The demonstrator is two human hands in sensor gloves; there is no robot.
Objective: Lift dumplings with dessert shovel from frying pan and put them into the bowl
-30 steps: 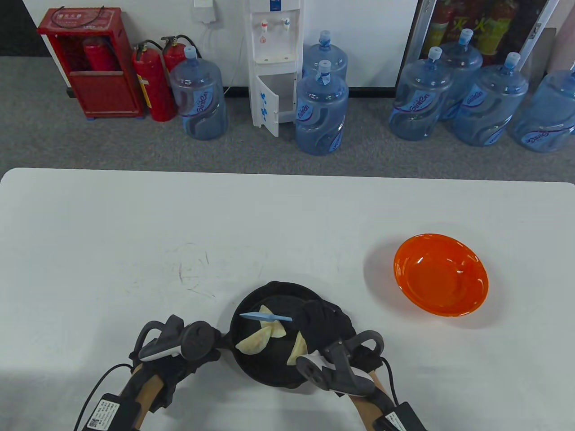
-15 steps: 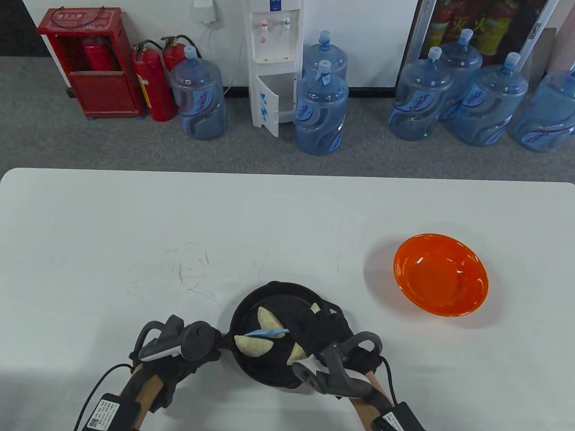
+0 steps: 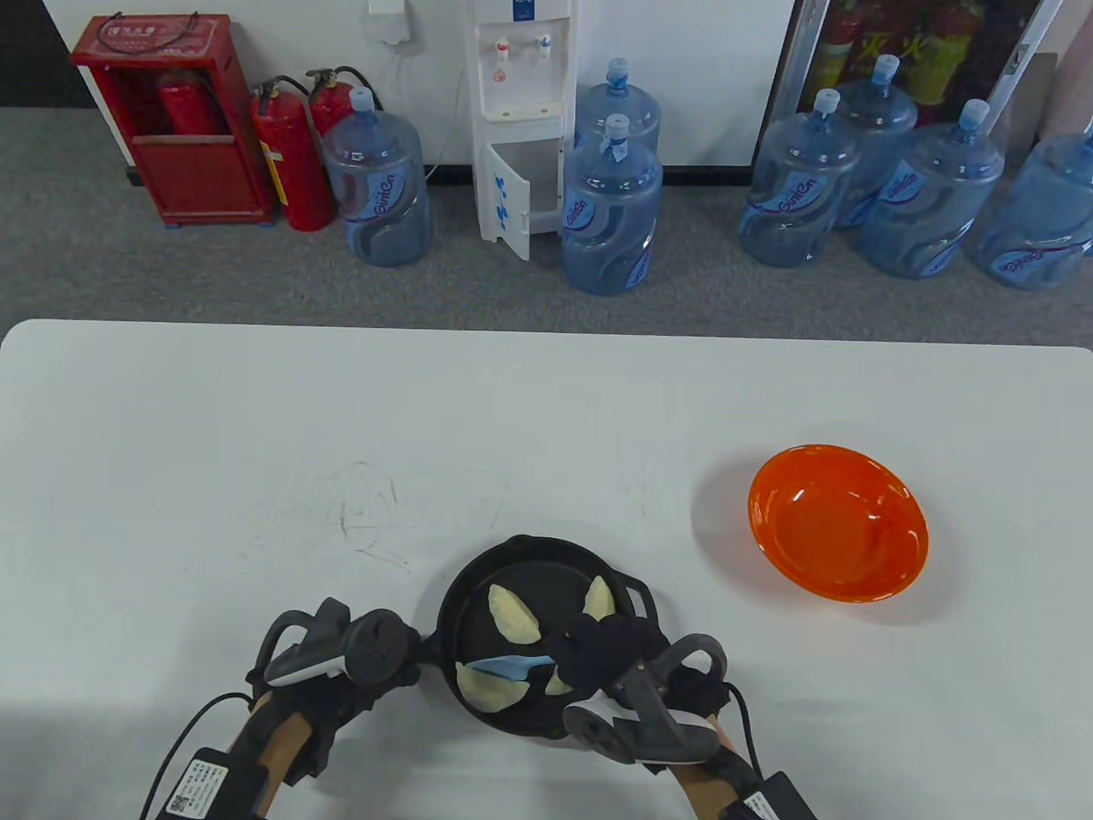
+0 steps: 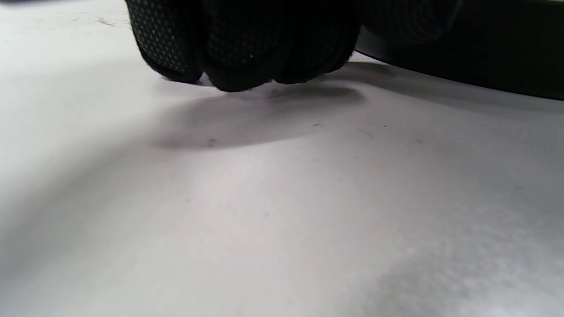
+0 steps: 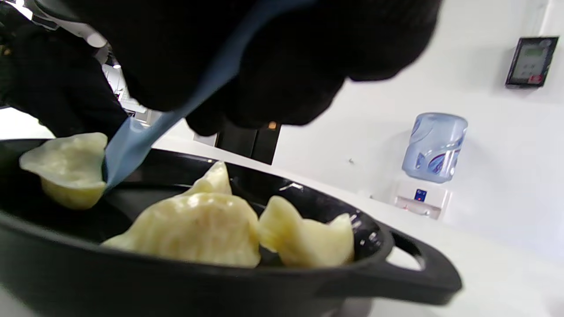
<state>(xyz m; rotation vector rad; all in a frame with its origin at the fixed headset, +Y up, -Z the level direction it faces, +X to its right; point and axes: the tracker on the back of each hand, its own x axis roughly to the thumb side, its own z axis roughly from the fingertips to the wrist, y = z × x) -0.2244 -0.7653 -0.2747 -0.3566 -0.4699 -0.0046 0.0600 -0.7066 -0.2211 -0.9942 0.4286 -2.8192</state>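
A black frying pan (image 3: pixel 452 598) sits near the table's front edge with several pale dumplings in it. One dumpling (image 3: pixel 512 613) lies at the far left, another (image 3: pixel 600 598) at the far right. My right hand (image 3: pixel 570 658) pinches the blue dessert shovel (image 3: pixel 510 665). Its blade (image 5: pixel 125 154) touches the near-left dumpling (image 3: pixel 485 688) (image 5: pixel 66 169). Two more dumplings (image 5: pixel 198 229) (image 5: pixel 308 240) lie close to the right wrist camera. My left hand (image 3: pixel 376 658) is at the pan's left side, where its curled fingers (image 4: pixel 246 48) seem to hold the pan's handle. The orange bowl (image 3: pixel 838 521) stands empty at the right.
The pan's small loop handle (image 3: pixel 642 594) points towards the bowl. Bare white table (image 3: pixel 341 427) spreads behind and to both sides of the pan. Beyond the far edge stand water bottles (image 3: pixel 610 213), a dispenser and fire extinguishers on the floor.
My right hand pulled the shovel back from the pan's far side to its near-left part. The near-left dumpling slid nearer, and the far-right dumpling came into view. The left hand stayed still.
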